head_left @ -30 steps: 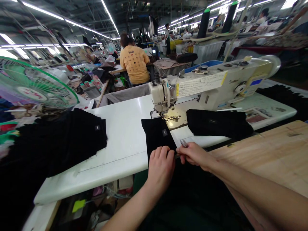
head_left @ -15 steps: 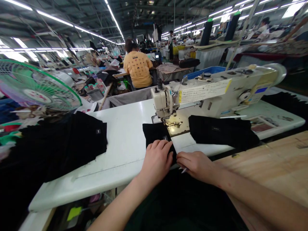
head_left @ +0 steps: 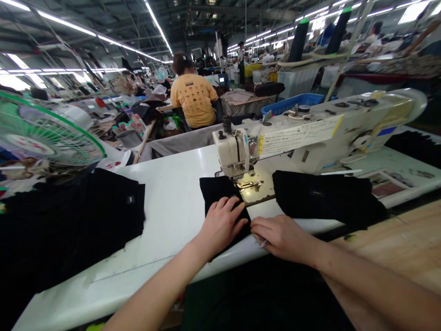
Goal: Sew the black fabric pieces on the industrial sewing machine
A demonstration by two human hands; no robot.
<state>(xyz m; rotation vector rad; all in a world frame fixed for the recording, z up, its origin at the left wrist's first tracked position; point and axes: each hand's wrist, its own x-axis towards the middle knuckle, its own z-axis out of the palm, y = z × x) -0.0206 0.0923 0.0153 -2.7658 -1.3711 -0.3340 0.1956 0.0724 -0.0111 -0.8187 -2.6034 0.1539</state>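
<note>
A black fabric piece [head_left: 214, 189] lies on the white sewing table, its right edge by the presser foot [head_left: 237, 180] of the sewing machine [head_left: 310, 147]. Flat across this fabric rests my left hand [head_left: 220, 225], fingers stretched out and partly covering a small label. My right hand [head_left: 280, 235] is closed, pinching the fabric's right edge near the table's front. A small pale, pointed thing [head_left: 262, 241] pokes out under its fingers; its kind cannot be made out.
Black fabric with a label [head_left: 330, 195] lies right of the needle. More black pieces [head_left: 113, 207] are piled at the left. A green fan [head_left: 51, 133] stands beyond them. Dark thread cones [head_left: 299, 41] rise behind the machine. A person in a yellow shirt [head_left: 193, 101] sits ahead.
The camera view has shifted slightly. Both hands stay at the same fabric piece beside the presser foot, with the right fingers still pinched at its edge.
</note>
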